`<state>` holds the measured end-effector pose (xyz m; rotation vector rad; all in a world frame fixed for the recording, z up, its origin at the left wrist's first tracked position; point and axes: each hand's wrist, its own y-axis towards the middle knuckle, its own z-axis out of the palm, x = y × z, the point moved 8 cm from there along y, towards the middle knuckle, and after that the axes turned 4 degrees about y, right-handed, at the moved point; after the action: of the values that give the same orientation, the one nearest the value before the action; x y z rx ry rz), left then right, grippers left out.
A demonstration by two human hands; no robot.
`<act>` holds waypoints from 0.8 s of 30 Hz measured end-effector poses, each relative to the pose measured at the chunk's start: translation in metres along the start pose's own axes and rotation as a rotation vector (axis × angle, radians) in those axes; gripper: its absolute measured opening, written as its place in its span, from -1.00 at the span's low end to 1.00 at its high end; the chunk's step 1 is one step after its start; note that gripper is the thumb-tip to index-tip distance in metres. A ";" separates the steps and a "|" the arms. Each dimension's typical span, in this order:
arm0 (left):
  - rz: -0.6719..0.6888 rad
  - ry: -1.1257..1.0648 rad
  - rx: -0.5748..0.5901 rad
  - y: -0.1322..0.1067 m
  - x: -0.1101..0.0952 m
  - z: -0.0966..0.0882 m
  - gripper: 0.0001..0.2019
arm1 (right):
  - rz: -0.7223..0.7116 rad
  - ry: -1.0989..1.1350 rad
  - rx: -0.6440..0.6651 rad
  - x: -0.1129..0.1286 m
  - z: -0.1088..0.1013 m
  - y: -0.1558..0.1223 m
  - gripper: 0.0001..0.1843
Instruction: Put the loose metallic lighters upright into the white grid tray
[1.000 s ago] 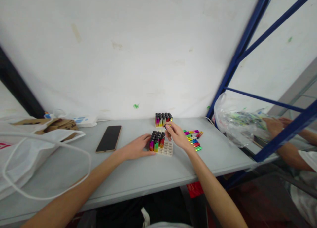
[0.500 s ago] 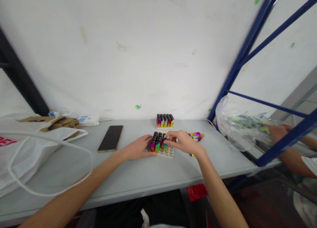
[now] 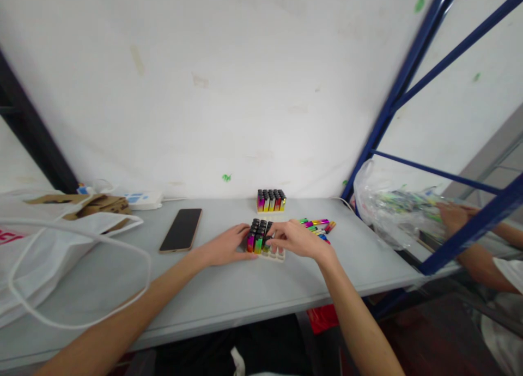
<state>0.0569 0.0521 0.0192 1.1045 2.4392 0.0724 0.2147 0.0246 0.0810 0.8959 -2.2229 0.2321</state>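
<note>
Beside our left hand (image 3: 229, 244) and partly under our right hand (image 3: 300, 238): white tray (image 3: 278, 258) of upright lighters (image 3: 258, 245) | left spread wide at its side; right pinched narrow, grip unclear | seemingly we're seating a lighter; next calls for keeping it upright

free: desk (image 3: 261, 286) before tray (image 3: 278, 258) | obstacles: phone (image 3: 181, 230) left, loose lighters (image 3: 320, 222) right

Rests left hand (image 3: 225, 246), thumb spread, against tray (image 3: 274, 258) of upright lighters (image 3: 254, 241); holds right hand (image 3: 301, 238) over it, near loose lighters (image 3: 321, 222).
</note>
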 end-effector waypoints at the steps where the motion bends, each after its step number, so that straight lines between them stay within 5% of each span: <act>1: -0.001 0.000 0.001 0.000 0.000 0.000 -0.29 | 0.010 -0.009 -0.004 -0.001 0.000 0.001 -0.87; 8: -0.026 0.024 0.013 -0.001 -0.001 -0.002 -0.30 | 0.137 -0.307 -0.224 0.000 -0.021 -0.006 -0.74; 11: -0.047 0.040 0.021 -0.001 0.000 -0.002 -0.29 | 0.129 -0.201 -0.186 -0.011 -0.038 -0.016 -0.69; 15: -0.052 0.033 0.005 0.000 0.001 -0.003 -0.29 | 0.243 -0.357 -0.412 -0.066 -0.094 -0.039 -0.73; 18: -0.050 0.029 0.005 0.000 0.000 -0.004 -0.29 | 0.391 -0.480 -0.496 -0.122 -0.116 -0.055 -0.73; 24: -0.069 0.024 0.008 -0.001 -0.001 -0.006 -0.29 | 0.429 -0.427 -0.313 -0.181 -0.093 -0.061 -0.61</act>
<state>0.0543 0.0516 0.0245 1.0274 2.4985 0.0544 0.3978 0.1135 0.0195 0.3086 -2.7349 -0.1249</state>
